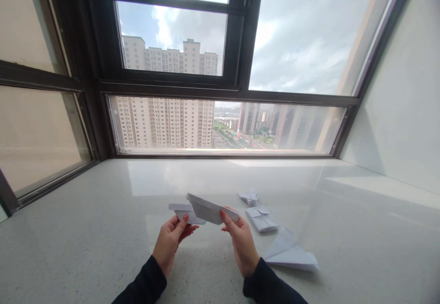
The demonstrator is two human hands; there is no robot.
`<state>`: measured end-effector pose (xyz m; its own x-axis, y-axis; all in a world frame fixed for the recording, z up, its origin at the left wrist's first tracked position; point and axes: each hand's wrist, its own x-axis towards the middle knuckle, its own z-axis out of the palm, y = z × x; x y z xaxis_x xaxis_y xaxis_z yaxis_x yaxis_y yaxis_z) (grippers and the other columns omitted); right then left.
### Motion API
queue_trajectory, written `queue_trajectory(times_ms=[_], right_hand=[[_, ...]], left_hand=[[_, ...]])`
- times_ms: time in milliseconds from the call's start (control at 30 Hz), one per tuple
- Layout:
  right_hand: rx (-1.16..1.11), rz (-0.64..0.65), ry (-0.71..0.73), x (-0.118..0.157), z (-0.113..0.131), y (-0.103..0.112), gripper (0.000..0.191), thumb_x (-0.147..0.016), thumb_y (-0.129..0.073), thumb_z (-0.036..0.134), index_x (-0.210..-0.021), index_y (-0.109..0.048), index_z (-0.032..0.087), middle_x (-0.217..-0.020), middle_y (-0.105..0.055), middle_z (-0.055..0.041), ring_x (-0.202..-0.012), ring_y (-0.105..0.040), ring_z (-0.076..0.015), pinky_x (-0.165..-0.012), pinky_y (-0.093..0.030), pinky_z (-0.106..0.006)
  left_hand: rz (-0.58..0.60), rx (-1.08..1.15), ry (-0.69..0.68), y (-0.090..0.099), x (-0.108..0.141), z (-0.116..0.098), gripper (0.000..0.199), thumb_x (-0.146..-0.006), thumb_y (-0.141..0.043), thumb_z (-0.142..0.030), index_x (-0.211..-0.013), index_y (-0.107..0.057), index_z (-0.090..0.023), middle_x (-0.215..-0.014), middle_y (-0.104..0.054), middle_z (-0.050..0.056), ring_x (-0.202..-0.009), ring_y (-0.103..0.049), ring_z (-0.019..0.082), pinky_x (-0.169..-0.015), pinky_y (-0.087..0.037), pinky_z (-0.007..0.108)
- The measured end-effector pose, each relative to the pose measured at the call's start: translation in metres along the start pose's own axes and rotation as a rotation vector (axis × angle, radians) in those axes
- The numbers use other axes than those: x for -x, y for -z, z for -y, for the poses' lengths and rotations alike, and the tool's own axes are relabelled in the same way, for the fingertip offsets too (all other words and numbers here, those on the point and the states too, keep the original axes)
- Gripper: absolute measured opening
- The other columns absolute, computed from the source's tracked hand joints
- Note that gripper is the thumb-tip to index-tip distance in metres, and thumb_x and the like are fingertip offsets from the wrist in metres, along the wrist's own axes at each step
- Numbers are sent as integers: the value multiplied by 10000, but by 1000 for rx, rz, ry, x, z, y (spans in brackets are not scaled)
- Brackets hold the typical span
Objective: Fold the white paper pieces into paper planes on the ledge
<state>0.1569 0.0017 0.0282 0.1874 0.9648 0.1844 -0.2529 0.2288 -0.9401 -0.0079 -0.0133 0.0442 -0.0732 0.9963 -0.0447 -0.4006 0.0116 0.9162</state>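
A: How many hands are there?
B: Two, the left hand (172,240) and the right hand (243,244), each coming out of a dark sleeve, so two sleeves (147,279) as well.
A: What does each one hold?
B: One folded paper apiece. The left thumb and fingers are pinched on the left paper (179,209); the right thumb and fingers are clamped on the right paper (208,208).
A: Where are those two?
B: Raised over the near middle of the white, speckled ledge (85,244). The right one overlaps the left one from our side; I can't tell whether they touch.
A: And how many lie on the ledge?
B: Three, all to the right. Farthest is a small crumpled-looking fold (250,197), next a squarish flat fold (261,219), and nearest a large pointed fold (292,253), beside the right wrist.
A: So five papers altogether?
B: Five: two held, three lying down. At the far side stands one dark window frame (172,87), with tall buildings (168,123) outside.
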Motion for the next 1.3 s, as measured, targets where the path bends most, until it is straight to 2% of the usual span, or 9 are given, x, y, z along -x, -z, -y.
queue_trajectory(times_ms=[133,233,367,467,567,667,867,1100,1300], right_hand=[[-66,-195,-1,-3,2,3,330,-594,-663,411,-776,-621,139,-688,-617,-37,-592,-520,-151,-450,-410,-236],[-99,-259,-35,-3,4,3,333,-588,-672,401,-790,-602,146,-570,-564,4,-510,-500,-130,-408,-396,-226],[-112,-220,-71,1,4,-1,322,-587,-671,400,-773,-601,147,-563,-557,10,-480,-492,-118,-376,-381,-215],[-91,-83,-84,6,2,-5,297,-590,-672,393,-724,-615,135,-584,-576,-8,-501,-494,-119,-384,-372,-209],[-72,50,-45,9,0,-8,273,-606,-660,390,-669,-619,127,-559,-585,-19,-501,-492,-119,-407,-367,-213],[-57,109,-7,9,-1,-9,243,-631,-640,367,-629,-616,125,-547,-599,-26,-492,-491,-111,-429,-363,-212],[-18,128,-2,8,-2,-7,130,-625,-617,249,-574,-596,131,-513,-590,-9,-487,-493,-105,-449,-358,-207],[-24,151,-3,5,-5,-6,137,-595,-639,256,-559,-595,131,-501,-578,-6,-476,-489,-106,-445,-353,-210],[-24,160,-16,5,-4,-5,115,-590,-635,241,-562,-600,135,-508,-581,-4,-481,-487,-108,-454,-350,-214]], left_hand=[[-213,121,-127,12,-7,-9,146,-617,-661,-264,-685,-619,-141,-658,-679,33,-615,-622,140,-618,-479,224],[-248,133,-192,15,-7,-15,154,-618,-652,-283,-633,-601,-139,-601,-666,28,-580,-615,138,-586,-481,225],[-123,38,-199,4,4,-18,276,-583,-669,-372,-659,-603,-115,-566,-658,44,-516,-592,149,-547,-470,257],[7,-56,-122,-5,10,-13,322,-583,-664,-405,-691,-609,-107,-572,-664,61,-489,-576,146,-540,-456,263],[82,-140,-87,-6,9,-5,286,-611,-648,-395,-640,-597,-115,-558,-661,61,-457,-541,120,-499,-429,236],[107,-202,-96,-3,6,0,277,-637,-626,-392,-565,-569,-130,-493,-634,35,-413,-488,94,-440,-383,207],[99,-303,-119,-2,4,2,312,-632,-610,-430,-526,-549,-143,-396,-566,-3,-361,-437,81,-398,-325,195],[106,-301,-79,2,-2,15,382,-634,-592,-465,-452,-433,-169,-367,-546,-12,-337,-410,66,-384,-293,185],[174,-154,17,0,-3,16,364,-618,-593,-497,-659,-547,-138,-457,-607,17,-367,-415,70,-411,-306,193]])
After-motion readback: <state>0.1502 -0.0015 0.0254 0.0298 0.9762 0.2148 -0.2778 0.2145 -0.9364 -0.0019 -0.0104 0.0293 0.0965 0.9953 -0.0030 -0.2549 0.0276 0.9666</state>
